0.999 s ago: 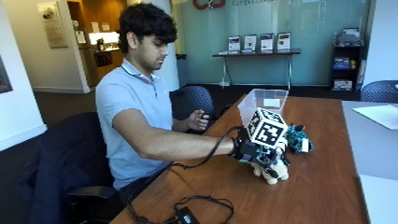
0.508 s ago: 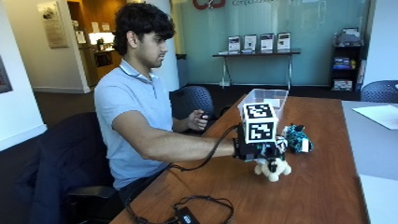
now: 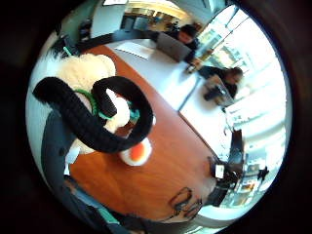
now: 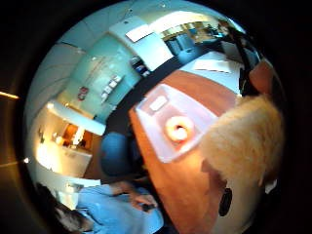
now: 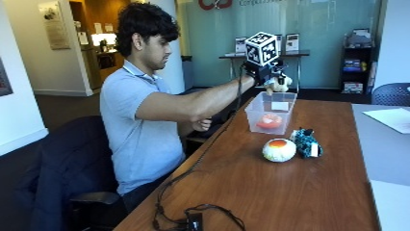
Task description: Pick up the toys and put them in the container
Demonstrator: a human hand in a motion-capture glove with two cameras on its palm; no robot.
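seated at the long wooden table (image 5: pixel 269 192), i hold my gloved right hand (image 5: pixel 266 73) raised above the clear plastic container (image 5: pixel 272 111), fingers curled around a cream plush toy (image 5: pixel 280 84); from across the table only the toy's pale lower end shows beneath the glove, and most of its body is hidden behind my hand. the little-finger-side palm view shows the plush toy (image 3: pixel 90 97) close up, cream fur with a green band, crossed by the glove's black fingers (image 3: pixel 92 129), so its shape is hard to make out. the thumb-side palm view catches only a fuzzy cream edge of the toy (image 4: pixel 243 141), and beyond it the container (image 4: pixel 161 141) sitting on the wood with an orange ring-shaped toy (image 4: pixel 178 128) inside; in the outside view that orange toy (image 5: pixel 270 121) is blurred by the container's wall. on the table just beside the container lie a white ball with an orange top (image 5: pixel 279 149) and a teal and black toy (image 5: pixel 307 143), close together; the latter's form cannot be told. my bare left hand (image 5: pixel 203 124) sits below the raised arm near the table's edge, partly hidden. black cables (image 5: pixel 192 219) trail across the near end of the table
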